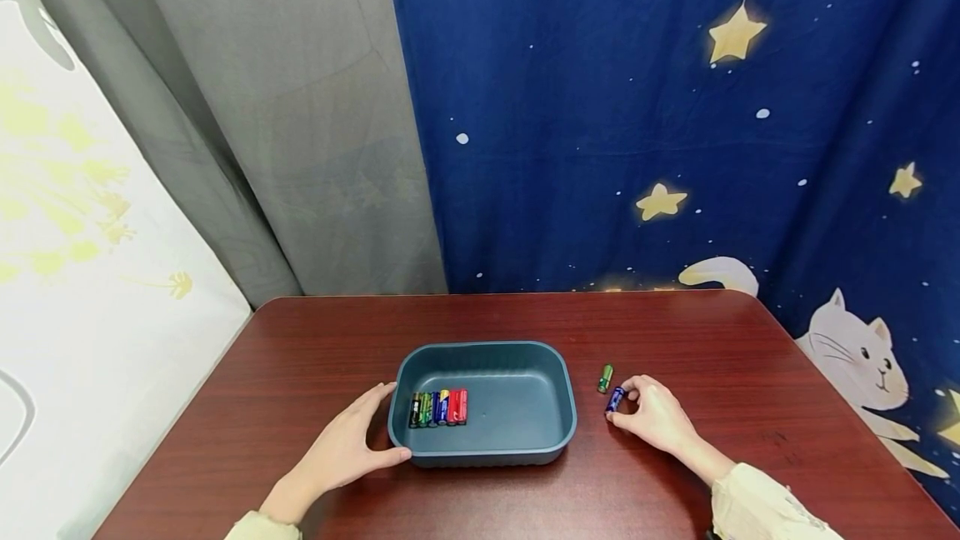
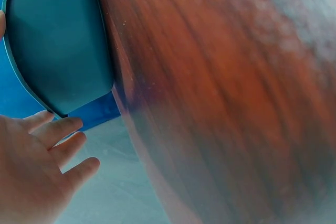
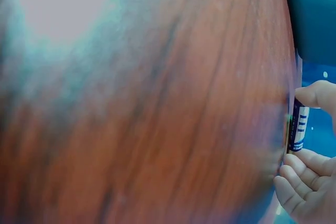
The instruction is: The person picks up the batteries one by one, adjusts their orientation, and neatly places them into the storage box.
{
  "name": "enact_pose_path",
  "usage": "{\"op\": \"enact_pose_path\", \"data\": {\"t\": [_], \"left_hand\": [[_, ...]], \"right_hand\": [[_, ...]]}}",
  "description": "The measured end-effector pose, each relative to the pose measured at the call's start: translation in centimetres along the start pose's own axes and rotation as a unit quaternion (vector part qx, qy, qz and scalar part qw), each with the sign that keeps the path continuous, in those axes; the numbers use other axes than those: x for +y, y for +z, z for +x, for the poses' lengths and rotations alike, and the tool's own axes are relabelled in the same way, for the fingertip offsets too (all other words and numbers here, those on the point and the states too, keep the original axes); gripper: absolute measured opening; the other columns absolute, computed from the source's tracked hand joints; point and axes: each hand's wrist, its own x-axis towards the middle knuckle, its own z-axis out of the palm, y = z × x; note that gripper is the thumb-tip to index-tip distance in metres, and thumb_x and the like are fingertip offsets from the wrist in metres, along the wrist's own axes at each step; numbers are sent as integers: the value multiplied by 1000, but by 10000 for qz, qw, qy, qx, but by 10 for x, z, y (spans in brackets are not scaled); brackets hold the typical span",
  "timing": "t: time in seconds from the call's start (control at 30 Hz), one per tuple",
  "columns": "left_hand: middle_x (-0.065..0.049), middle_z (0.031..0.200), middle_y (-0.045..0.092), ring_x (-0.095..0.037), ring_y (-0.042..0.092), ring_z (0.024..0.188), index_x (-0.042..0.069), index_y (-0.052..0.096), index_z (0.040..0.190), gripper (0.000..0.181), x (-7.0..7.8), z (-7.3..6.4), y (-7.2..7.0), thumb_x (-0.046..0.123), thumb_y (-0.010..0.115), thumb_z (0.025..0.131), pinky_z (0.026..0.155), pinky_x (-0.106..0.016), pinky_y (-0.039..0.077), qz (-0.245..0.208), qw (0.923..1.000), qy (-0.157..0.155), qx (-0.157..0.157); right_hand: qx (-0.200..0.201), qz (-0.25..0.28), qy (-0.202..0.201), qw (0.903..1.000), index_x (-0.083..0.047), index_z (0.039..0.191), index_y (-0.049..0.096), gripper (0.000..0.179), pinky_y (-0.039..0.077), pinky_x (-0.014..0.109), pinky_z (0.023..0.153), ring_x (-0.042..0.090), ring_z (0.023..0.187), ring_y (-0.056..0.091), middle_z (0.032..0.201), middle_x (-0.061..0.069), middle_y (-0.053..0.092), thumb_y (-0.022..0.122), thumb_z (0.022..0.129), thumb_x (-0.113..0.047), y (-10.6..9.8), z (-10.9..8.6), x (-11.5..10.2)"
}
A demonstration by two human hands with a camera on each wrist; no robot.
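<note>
A blue-grey plastic bin [image 1: 517,444] sits on the table, with a row of several batteries [image 1: 442,408] in green, blue, yellow and red at its left end. My left hand [image 1: 341,448] touches the bin's left side, thumb at the front corner and the other fingers spread along the rim; the left wrist view shows those fingers fairly straight. Right of the bin, my right hand [image 1: 658,417] pinches a blue battery [image 1: 615,399] by its ends, between thumb and fingers. This blue-and-white battery [image 3: 298,127] also shows in the right wrist view. Just beyond it lies a green battery [image 1: 605,378].
The dark red wooden table [image 1: 660,323] extends around the bin. Behind it hang a grey curtain [image 1: 315,148] and a blue curtain [image 1: 570,107] with stars and a cat. A white panel [image 1: 90,273] stands along the left.
</note>
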Motion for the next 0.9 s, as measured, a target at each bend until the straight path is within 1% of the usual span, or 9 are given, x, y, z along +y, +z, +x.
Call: {"op": "enact_pose_path", "data": {"t": [0.23, 0.4, 0.5, 0.7, 0.8, 0.9], "left_hand": [[-14, 137, 42, -30, 40, 125, 14, 40, 136, 90, 0, 1, 0, 63, 67, 66, 92, -52, 39, 16, 10000, 25, -5], [-14, 137, 42, -30, 40, 124, 13, 40, 136, 89, 0, 1, -1, 62, 67, 66, 92, -52, 39, 53, 10000, 42, -20], [-14, 137, 42, -31, 40, 124, 13, 40, 136, 90, 0, 1, -1, 62, 67, 66, 92, -52, 39, 68, 10000, 39, -39], [-15, 137, 41, -31, 40, 124, 12, 40, 137, 90, 1, 0, -3, 62, 67, 67, 92, -53, 39, 48, 9999, -13, -89], [-14, 137, 41, -31, 40, 125, 13, 40, 137, 90, 1, 0, -3, 62, 67, 67, 92, -53, 39, 44, 9999, -22, -94], [-15, 138, 41, -31, 40, 125, 12, 39, 137, 90, 2, 0, -3, 62, 67, 67, 92, -54, 39, 51, 9999, -24, -100]], "right_hand": [[154, 148, -88, 9997, -6, 87, 60, 35, 42, 29, 62, 15, 72, 50, 79, 1, 54, 78, 65, -26, -8, 4, -1], [327, 256, -223, 9989, -5, 89, 60, 36, 44, 30, 64, 16, 73, 51, 81, 2, 55, 79, 65, -24, -13, 12, -10], [393, 307, -319, 9982, -6, 91, 60, 36, 44, 30, 65, 17, 74, 53, 83, 3, 56, 79, 65, -24, -15, 17, -18], [497, 518, -677, 9951, -6, 93, 60, 39, 45, 30, 65, 22, 77, 55, 85, 6, 58, 79, 64, -22, -18, 28, -36], [529, 654, -850, 9928, -6, 95, 60, 39, 45, 29, 65, 21, 77, 55, 85, 6, 58, 79, 64, -22, -18, 32, -47], [540, 732, -986, 9910, -6, 96, 60, 40, 45, 28, 65, 17, 76, 52, 84, 3, 57, 80, 65, -21, -15, 36, -58]]}}
